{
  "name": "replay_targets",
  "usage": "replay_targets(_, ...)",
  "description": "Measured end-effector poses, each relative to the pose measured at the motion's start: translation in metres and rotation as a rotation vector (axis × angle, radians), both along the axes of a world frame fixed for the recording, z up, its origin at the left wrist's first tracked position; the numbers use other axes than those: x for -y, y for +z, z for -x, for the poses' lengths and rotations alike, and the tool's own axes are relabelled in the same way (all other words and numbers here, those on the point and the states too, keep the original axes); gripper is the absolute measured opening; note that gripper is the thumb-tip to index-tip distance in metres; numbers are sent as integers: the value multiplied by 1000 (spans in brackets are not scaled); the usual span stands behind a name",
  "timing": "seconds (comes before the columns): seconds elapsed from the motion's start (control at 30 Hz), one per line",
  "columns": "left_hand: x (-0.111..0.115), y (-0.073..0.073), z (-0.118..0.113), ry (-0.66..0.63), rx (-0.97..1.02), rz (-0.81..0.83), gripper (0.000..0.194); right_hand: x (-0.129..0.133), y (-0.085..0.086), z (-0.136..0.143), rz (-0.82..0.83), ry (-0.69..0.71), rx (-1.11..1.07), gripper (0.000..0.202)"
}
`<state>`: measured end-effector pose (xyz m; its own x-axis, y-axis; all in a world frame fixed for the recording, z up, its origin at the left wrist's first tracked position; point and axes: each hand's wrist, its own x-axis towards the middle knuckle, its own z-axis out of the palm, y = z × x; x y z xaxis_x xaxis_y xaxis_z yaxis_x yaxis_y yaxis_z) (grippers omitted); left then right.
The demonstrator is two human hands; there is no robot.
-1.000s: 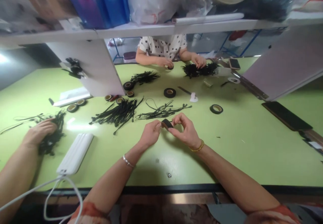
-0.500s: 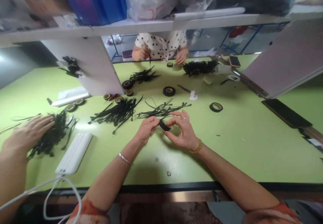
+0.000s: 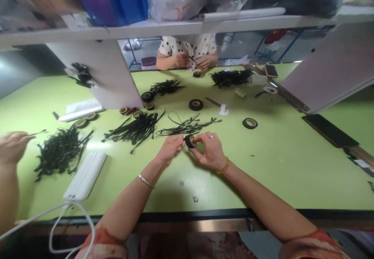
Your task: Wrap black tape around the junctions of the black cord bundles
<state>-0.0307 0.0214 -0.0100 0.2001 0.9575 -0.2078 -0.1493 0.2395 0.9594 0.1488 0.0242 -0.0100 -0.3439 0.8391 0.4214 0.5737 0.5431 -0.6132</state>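
Because the black tape roll (image 3: pixel 190 141) is small, the right hand (image 3: pixel 210 148) seems to grip it by thumb and fingertips, leaving most of its rim bare. The roll is up off the green table (image 3: pixel 248 185), between the two hands, where both can get at it. The left hand (image 3: pixel 171 148) has its fingers pinched together right beside the roll, maybe on something thin, but that bit is too small to tell. Just past the hands lie loose black cords (image 3: pixel 187 126), likely put there to be easy to reach. A thick bunch of cords (image 3: pixel 134 128) sits to their left. Two spare rolls, one in the middle (image 3: pixel 195 104) and one on the right (image 3: pixel 250 123), lie flat, so they probably won't roll away.
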Motion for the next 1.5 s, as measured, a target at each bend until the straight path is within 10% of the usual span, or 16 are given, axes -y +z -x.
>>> replay_targets(0.2, 1, -3, 3, -124, -224, -178, 54, -10, -1, -5, 598, 236, -545, 44)
replay_targets(0.4, 3, 8, 5, -228, -579, -375, 38, -19, 4, -8, 1002, 149, -812, 54)
replay_targets(0.57, 9, 13, 0, -309, -878, -459, 16, -21, 5, -9, 1017, 123, -871, 47)
replay_targets(0.87, 15, 4, -16, -274, -1452, -628, 33, -19, 5, -7, 1036, 57, -995, 33)
replay_targets(1.5, 18, 1, -22, -319, -1356, -556, 31, -8, 11, -5, 764, 67, -1072, 40)
